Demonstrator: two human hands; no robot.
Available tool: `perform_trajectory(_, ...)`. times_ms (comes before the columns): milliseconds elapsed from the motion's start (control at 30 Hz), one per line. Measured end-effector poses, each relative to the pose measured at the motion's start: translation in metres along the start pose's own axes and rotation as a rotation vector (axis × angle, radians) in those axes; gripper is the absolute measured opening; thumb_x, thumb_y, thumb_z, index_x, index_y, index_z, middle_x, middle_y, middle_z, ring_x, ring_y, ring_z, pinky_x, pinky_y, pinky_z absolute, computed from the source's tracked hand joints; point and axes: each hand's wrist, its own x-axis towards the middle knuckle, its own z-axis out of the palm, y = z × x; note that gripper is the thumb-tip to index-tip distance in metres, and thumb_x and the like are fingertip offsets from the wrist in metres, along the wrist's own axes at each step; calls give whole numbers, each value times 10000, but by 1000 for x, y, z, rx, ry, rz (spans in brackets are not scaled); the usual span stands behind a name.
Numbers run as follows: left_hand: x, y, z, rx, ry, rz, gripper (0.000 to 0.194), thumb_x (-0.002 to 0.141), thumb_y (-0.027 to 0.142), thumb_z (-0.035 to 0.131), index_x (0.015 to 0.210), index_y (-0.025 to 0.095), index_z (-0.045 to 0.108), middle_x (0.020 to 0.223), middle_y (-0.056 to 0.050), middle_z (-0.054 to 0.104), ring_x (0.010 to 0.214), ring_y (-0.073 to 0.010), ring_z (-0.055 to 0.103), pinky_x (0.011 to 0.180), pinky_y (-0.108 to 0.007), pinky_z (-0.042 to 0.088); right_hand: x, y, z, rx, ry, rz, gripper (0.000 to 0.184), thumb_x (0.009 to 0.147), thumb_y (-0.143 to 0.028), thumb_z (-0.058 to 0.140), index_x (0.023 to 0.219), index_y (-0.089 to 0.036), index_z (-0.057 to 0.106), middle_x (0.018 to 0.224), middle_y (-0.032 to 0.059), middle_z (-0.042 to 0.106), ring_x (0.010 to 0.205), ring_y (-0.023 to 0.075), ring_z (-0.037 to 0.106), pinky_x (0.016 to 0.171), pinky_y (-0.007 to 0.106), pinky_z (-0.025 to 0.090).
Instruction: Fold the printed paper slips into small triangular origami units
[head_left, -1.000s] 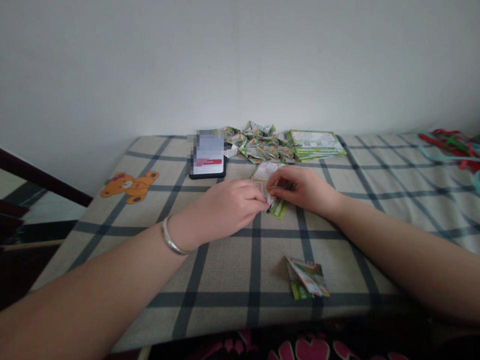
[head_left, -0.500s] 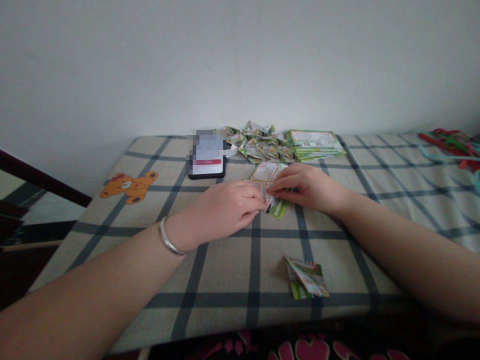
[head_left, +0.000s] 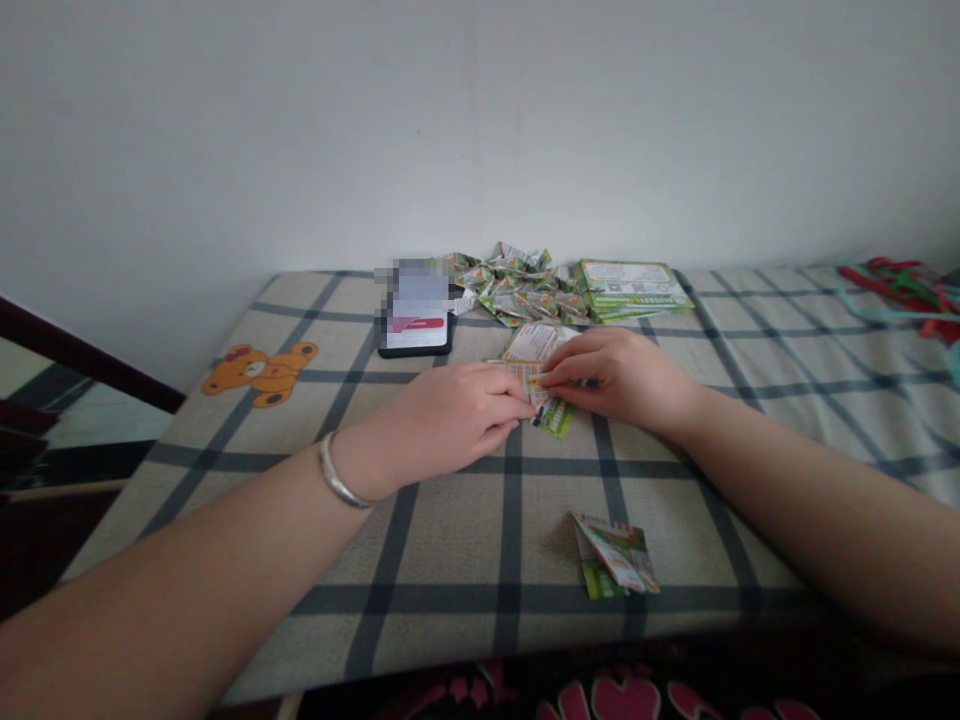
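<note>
Left fingers (head_left: 506, 408) low, right fingers (head_left: 568, 360) arched, both on printed paper (head_left: 531, 343)

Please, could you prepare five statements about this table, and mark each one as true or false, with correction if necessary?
1. The left hand and the right hand both touch the printed paper. True.
2. The bracelet is on the right arm. False: it is on the left arm.
3. The phone lies left of the folded paper pile. True.
4. The right hand holds the folded piece near the front edge. False: it lies on the tablecloth, apart from both hands.
5. The orange bear figure is left of the phone. True.
</note>
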Motion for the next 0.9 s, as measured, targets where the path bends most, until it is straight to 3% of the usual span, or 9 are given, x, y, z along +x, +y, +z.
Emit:
perform_trajectory(533,3,2,-1,54,7,12,232,906,178,557,1102,170,682,1117,-57,717,1042,-201,656,956,-374,522,0,-13,-4,-150,-63,78,201,900,-274,579,927,-213,769,1022,47,744,877,200,678,748,322,469)
perform_trajectory(900,2,2,-1,85,25,81,266,894,158,571,1138,162,678,1183,-53,704,1137,-194,621,1042,-377,491,-1,-9,-1,-199,-32,30,208,905,-299,572,943,-229,764,1000,49,740,850,193,662,714,317,442)
